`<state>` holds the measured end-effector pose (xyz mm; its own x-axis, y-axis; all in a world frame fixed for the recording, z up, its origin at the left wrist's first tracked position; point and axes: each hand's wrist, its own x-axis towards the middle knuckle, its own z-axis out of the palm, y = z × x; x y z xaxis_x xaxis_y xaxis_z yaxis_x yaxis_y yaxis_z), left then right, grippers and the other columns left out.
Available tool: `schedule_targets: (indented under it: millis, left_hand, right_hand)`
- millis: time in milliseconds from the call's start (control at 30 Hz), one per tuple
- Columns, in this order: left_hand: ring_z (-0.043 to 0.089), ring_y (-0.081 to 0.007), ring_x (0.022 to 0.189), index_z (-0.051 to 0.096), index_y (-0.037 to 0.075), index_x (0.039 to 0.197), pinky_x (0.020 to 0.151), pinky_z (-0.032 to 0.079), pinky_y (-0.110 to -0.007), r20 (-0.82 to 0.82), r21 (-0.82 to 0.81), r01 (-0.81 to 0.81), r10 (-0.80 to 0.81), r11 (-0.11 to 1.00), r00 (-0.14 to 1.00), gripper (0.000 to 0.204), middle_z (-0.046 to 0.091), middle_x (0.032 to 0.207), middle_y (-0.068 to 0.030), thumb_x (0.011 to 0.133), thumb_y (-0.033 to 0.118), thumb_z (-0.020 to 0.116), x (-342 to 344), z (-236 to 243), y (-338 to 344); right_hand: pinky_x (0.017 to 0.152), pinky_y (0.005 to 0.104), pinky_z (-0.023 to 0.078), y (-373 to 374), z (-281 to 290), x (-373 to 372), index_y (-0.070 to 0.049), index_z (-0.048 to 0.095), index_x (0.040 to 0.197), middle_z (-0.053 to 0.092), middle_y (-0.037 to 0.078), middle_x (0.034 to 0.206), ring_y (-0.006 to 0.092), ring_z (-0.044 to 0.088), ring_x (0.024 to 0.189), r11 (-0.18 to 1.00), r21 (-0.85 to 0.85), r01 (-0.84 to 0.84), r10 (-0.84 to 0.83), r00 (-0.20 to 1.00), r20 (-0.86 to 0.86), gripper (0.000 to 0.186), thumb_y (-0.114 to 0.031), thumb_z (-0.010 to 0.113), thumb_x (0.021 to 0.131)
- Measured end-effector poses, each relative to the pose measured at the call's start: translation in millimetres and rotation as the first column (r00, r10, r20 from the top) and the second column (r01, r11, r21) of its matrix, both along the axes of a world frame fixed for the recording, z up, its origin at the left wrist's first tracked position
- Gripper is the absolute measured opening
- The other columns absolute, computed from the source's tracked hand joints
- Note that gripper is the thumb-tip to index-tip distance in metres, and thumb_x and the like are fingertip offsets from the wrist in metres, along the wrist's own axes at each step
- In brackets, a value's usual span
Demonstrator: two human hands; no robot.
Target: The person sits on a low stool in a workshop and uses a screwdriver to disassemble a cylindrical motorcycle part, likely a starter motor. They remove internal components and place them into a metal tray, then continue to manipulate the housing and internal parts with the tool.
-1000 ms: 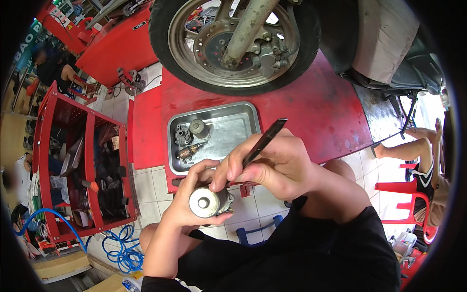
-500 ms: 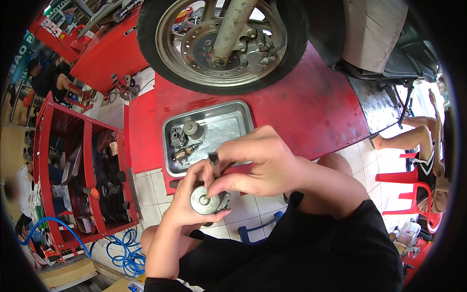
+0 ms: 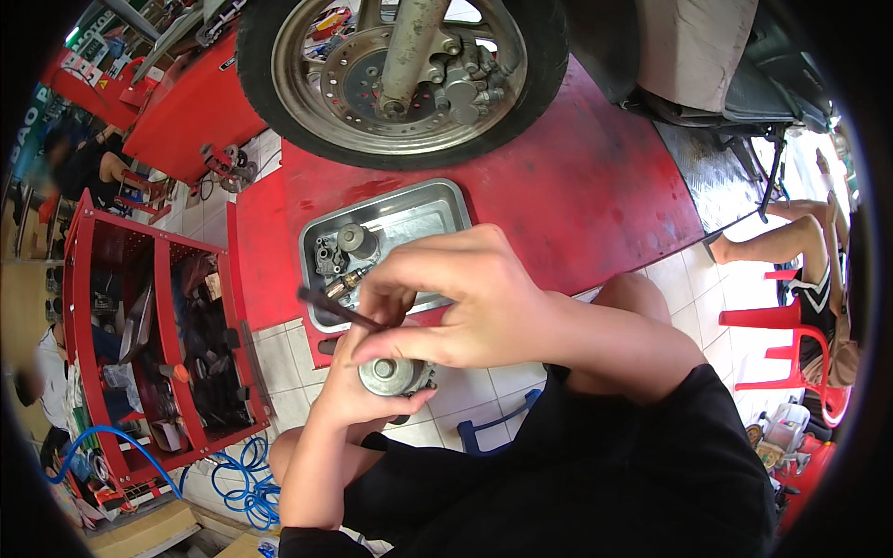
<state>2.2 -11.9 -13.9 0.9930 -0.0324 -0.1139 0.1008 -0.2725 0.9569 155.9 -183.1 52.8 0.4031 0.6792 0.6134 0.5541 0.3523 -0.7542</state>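
Observation:
My left hand [image 3: 342, 395] is wrapped round a silvery round-capped metal part [image 3: 387, 377], held upright in front of my body with its round end facing up. Directly above it, my right hand [image 3: 474, 293] pinches a thin dark rod-like tool [image 3: 333, 305], which lies slantwise and points to the left. My right thumb reaches close to the cap; whether it touches cannot be seen. Just beyond my hands is a metal tray [image 3: 437, 212]. In it lie a round-capped metal part [image 3: 355, 239], a small cast metal piece [image 3: 327, 257] and a brass-coloured fitting [image 3: 346, 283], partly hidden by my hand.
The tray rests on a red platform [image 3: 558, 186] under a motorbike's front wheel [image 3: 279, 121]. A red tool cart [image 3: 163, 325] stands left, with a coiled blue hose [image 3: 246, 488] below. At right, a person sits near a red plastic chair [image 3: 763, 321].
The dark tool has swung from nearly upright to slanting left. My right hand has shifted slightly left and its thumb has come off the cap's centre. The view has moved a little.

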Motion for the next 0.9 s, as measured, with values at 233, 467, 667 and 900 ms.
schedule_targets:
  millis: [233, 467, 667, 900]
  left_hand:
    - [0.060, -0.0216, 0.117, 0.047, 0.002, 0.136, 0.099, 0.049, -0.036, 0.055, -0.047, -0.120, 0.123, 0.992, 0.991, 0.100, 0.060, 0.125, -0.0089, 0.051, 0.016, 0.098, -2.6, 2.6, -8.8]
    - [0.061, -0.0208, 0.114, 0.054, 0.003, 0.128, 0.096, 0.051, -0.036, 0.073, 0.066, -0.009, 0.004, 0.998, 0.997, 0.089, 0.062, 0.120, -0.0085, 0.049, 0.011, 0.096, -0.9, -0.5, -2.9]
    - [0.061, -0.0201, 0.112, 0.056, 0.003, 0.126, 0.096, 0.051, -0.035, -0.056, -0.046, -0.107, 0.104, 0.993, 0.993, 0.087, 0.062, 0.119, -0.0086, 0.049, 0.010, 0.095, -3.2, 4.9, -5.1]
    - [0.061, -0.0204, 0.113, 0.053, 0.003, 0.130, 0.098, 0.050, -0.035, 0.022, -0.032, -0.045, 0.046, 0.998, 0.999, 0.090, 0.062, 0.121, -0.0093, 0.051, 0.007, 0.094, -0.7, 13.5, -9.6]
  right_hand:
    - [0.058, 0.0422, 0.050, 6.7, -9.0, -1.5, 0.003, 0.067, 0.092, 0.065, 0.014, 0.074, 0.0351, 0.066, 0.068, 0.990, 0.109, -0.088, 0.098, 0.991, -0.094, 0.027, -0.018, 0.080, 0.083]
    - [0.060, 0.0404, 0.053, 2.0, -4.8, 6.6, 0.006, 0.066, 0.100, 0.068, 0.017, 0.079, 0.0364, 0.068, 0.070, 0.995, 0.089, -0.041, 0.033, 0.996, 0.083, 0.022, -0.010, 0.075, 0.089]
    - [0.062, 0.0413, 0.054, -4.2, -2.3, 8.0, 0.008, 0.065, 0.107, 0.069, 0.018, 0.086, 0.0378, 0.068, 0.071, 0.985, 0.051, -0.162, 0.161, 0.987, 0.026, 0.022, -0.005, 0.071, 0.091]
    - [0.062, 0.0381, 0.055, 1.4, -6.9, 3.4, 0.004, 0.068, 0.103, 0.071, 0.017, 0.087, 0.0319, 0.071, 0.073, 0.997, 0.040, -0.066, 0.063, 0.995, 0.076, 0.025, -0.011, 0.079, 0.086]
